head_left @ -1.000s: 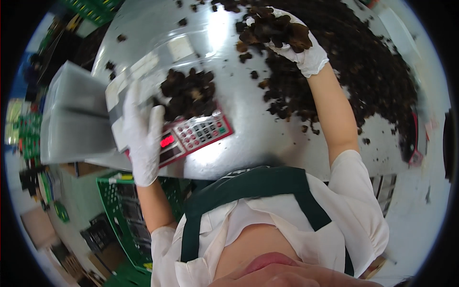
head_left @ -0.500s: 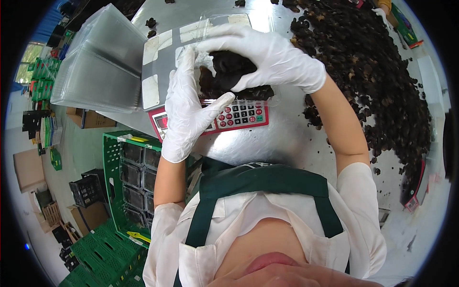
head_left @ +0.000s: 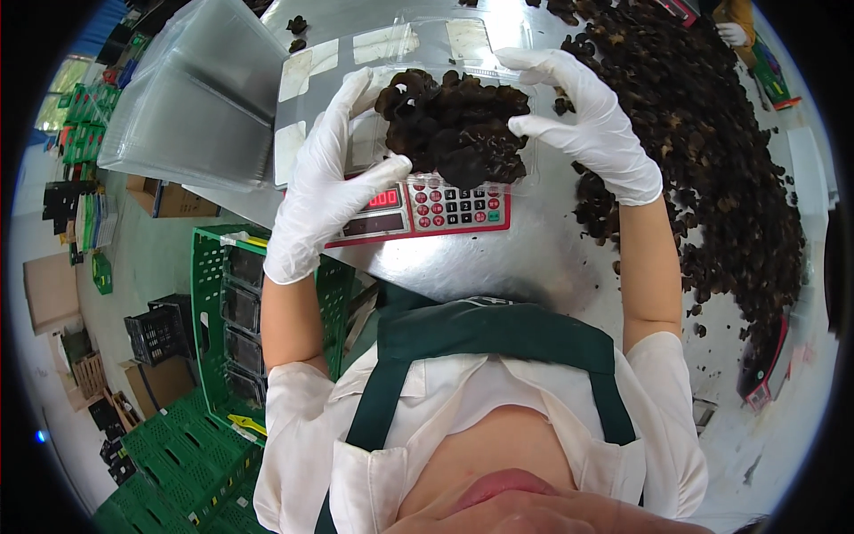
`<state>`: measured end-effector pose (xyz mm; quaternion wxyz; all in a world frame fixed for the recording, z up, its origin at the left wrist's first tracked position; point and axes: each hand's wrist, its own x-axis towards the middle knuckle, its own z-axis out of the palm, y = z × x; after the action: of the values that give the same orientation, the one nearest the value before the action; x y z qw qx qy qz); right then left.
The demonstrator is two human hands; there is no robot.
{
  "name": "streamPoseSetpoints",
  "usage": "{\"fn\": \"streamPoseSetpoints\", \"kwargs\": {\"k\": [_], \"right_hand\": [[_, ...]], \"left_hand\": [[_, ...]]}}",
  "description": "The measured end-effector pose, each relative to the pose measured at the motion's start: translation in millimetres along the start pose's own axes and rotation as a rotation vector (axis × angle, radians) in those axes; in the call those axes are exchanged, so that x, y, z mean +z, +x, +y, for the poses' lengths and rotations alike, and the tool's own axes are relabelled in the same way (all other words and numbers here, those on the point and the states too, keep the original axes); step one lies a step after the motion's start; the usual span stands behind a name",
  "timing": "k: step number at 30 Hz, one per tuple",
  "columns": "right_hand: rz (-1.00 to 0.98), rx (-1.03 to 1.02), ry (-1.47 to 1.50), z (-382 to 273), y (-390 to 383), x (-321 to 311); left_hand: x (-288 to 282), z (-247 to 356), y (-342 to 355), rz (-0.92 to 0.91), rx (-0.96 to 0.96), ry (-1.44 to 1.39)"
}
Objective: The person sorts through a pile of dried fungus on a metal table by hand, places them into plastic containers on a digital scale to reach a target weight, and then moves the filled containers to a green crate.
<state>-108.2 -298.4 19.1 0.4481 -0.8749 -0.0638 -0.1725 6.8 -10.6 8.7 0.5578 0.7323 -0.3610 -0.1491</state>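
A pile of dark brown wood ear mushrooms (head_left: 454, 129) fills a clear plastic box (head_left: 534, 169) lying over the scale. On its left side, my white-gloved left hand (head_left: 325, 169) curves about the box, thumb and fingers spread apart, the thumb tip against the near edge of the pile. My right hand (head_left: 592, 129), gloved too, is open at the right side, its thumb tip touching the mushrooms and its fingers stretched toward the far corner. Beneath is a red digital scale (head_left: 445, 206) with a lit display, keypad and taped grey platform (head_left: 307, 107).
Left of the scale stands a stack of clear plastic boxes (head_left: 191, 125). Loose mushrooms (head_left: 703, 133) cover the table's right side. A green crate (head_left: 209, 311) with filled boxes stands below the table at left. Another person's gloved hand (head_left: 731, 34) shows far right.
My right hand has drawn back right from on top of the mushrooms and opened. The pile now lies spread out and more visible. My left hand has shifted slightly left.
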Motion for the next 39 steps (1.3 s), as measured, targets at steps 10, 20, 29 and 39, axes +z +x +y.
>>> {"fn": "streamPoseSetpoints", "kwargs": {"k": [10, 20, 29, 39], "right_hand": [[0.079, -0.109, -0.215, -25, 7, -2], [0.071, -0.35, -0.5, -44, -20, 27], [0.034, -0.115, -0.555, -24, -7, 56], [0.127, 0.078, -0.17, -27, -16, 18]], "left_hand": [[-38, 36, 24, 0.105, 0.169, 0.187], [-30, 33, 28, 0.099, 0.288, 0.301], [10, 4, 18, -0.003, 0.498, 0.708], [13, 1, 19, 0.159, 0.363, 0.71]]}}
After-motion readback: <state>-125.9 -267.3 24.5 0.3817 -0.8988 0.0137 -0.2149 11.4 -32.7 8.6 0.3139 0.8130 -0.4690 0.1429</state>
